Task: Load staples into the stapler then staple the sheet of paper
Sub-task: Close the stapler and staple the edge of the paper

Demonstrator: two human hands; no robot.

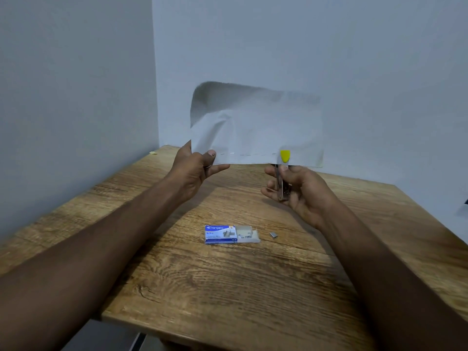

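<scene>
Paper [255, 133] is held upright above the far half of the tabletop [228, 287], w/ a row of staples already along its bottom edge; the sheet's top flops over toward 12 o'clock. Left hand [195, 171] has its grip pinched on the lower corner at 9 o'clock. Right hand [298, 188] has its grip wrapped round the stapler [283, 176], yellow tip up, biting the bottom edge toward 3 o'clock. Risks, as I judge: sheet is limp and only one corner is held, so it could slide or crease in the mouth, giving a crooked or doubled staple; squeeze w/o backing may jam. Staple box [231, 234] lies open at 6 o'clock, loose staple strip [273, 234] just beside it; a sweep of the forearm could scatter them.
</scene>
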